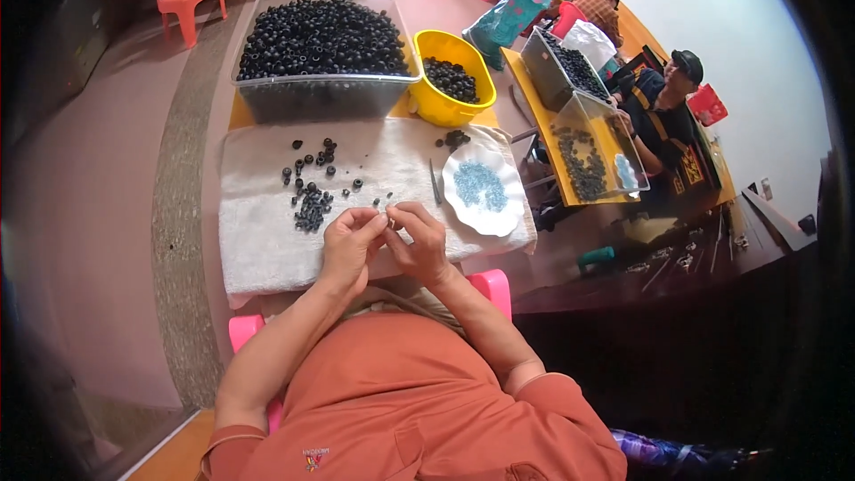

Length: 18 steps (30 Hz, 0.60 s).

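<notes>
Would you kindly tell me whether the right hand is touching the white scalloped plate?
Apart: the head view shows a strip of pale cloth between the right hand and the near rim of the white scalloped plate.

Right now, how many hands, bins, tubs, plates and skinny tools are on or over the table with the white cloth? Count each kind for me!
Left hand and right hand: 2
Clear bin: 1
Yellow tub: 1
White plate: 1
Thin dark tool: 1
Total: 6
</notes>
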Tool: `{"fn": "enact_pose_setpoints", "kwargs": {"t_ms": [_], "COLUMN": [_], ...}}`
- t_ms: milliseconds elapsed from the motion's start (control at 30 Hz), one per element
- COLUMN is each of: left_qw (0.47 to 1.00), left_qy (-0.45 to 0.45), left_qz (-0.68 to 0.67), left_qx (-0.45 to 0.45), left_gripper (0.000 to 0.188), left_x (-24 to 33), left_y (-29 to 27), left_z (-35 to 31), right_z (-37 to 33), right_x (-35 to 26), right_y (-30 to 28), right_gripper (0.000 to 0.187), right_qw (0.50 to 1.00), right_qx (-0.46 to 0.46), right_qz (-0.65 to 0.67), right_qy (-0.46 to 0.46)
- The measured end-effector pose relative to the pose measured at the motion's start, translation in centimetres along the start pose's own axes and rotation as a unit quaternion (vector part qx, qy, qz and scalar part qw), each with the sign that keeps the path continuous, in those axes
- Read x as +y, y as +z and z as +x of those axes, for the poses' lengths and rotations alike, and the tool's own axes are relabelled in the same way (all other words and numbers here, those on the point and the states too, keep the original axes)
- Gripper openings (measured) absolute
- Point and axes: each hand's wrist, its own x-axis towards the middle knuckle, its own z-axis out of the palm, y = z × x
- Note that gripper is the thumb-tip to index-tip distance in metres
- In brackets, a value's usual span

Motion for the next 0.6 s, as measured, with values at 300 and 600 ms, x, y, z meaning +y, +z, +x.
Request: {"fn": "enact_pose_setpoints", "kwargs": {"t_ms": [300,600], "left_qw": [1.000,1.000], "left_qy": [0.006,0.016], "left_qz": [0.017,0.004], "left_qx": [-0.002,0.004], "left_gripper": [0.008,0.010], "left_x": [-0.01,0.11], "left_y": [-0.15,0.40], "left_z": [0.10,-0.11], "right_z": [0.27,-0.23], "right_x": [-0.02,0.34], "right_y": [-0.26,0.59], "right_gripper": [0.029,0.031], "right_qw": [0.998,0.999], "right_qx": [-0.027,-0.004], "right_qz": [0.047,0.036], "right_qy": [0.029,0.030]}}
